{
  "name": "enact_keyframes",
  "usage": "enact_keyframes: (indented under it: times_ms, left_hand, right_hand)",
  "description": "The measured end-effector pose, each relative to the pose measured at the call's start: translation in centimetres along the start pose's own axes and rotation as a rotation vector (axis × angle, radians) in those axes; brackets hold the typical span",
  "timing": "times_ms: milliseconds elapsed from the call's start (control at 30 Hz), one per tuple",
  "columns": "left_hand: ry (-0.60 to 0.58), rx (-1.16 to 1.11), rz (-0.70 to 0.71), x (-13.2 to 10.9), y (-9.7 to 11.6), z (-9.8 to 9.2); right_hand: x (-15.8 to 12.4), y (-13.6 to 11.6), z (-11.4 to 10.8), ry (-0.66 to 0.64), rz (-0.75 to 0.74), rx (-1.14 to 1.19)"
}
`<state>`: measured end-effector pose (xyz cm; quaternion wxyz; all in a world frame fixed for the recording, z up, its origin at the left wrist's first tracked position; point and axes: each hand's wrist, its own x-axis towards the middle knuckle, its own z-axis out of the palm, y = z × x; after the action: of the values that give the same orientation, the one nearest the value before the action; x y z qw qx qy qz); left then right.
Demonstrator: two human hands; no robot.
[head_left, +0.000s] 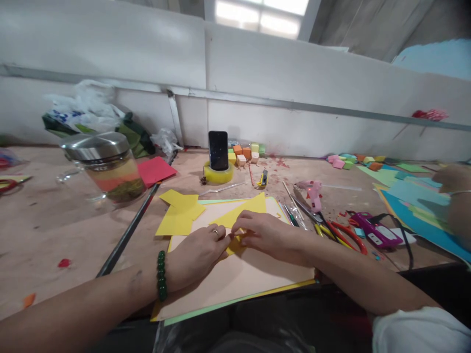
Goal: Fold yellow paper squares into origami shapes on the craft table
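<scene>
My left hand (198,250), with a ring and a green bead bracelet, rests over a stack of coloured paper sheets (257,269), its fingers bent together. My right hand (267,233) meets it fingertip to fingertip, fingers curled down. Both are closed on a small piece of yellow paper (235,245), which is partly hidden beneath the fingers. A larger yellow paper strip (253,205) lies just behind the hands on the sheets. More yellow paper pieces (178,215) overlap the stack's back left corner.
A lidded glass jug (110,169) stands left. At the back, a phone (218,149) leans upright in a tape roll (219,174) beside small paper cubes (243,153). To the right lie a pink glue gun (314,195), scissors (349,238), a purple device (375,230) and another person's hand (456,206).
</scene>
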<state>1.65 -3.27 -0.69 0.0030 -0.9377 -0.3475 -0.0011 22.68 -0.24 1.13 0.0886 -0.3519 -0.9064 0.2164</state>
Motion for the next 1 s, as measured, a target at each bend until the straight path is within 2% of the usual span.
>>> enact_keyframes:
  times_ms: [100,367,533,633,800,1000]
  left_hand:
    - [0.000,0.083,0.039,0.1,0.2,-0.1]
    - [0.038,0.220,0.129,0.0,0.5,0.0]
    - [0.087,0.236,0.196,-0.3,0.4,0.3]
    - [0.074,0.240,0.245,-0.3,0.4,0.2]
    - [0.028,0.244,0.256,-0.6,1.0,-0.1]
    - [0.027,0.042,0.192,-2.0,1.8,-0.8]
  right_hand:
    - [0.0,0.0,-0.1,-0.010,-0.046,-0.045]
    - [-0.3,0.6,0.5,0.070,-0.257,-0.276]
    - [-0.3,0.0,0.1,0.024,-0.325,-0.360]
    - [-0.5,-0.6,-0.1,-0.040,-0.289,-0.408]
    - [-0.8,-1.6,-0.3,-0.108,-0.118,-0.432]
    - [-1.0,-1.5,-0.7,-0.150,-0.019,-0.245]
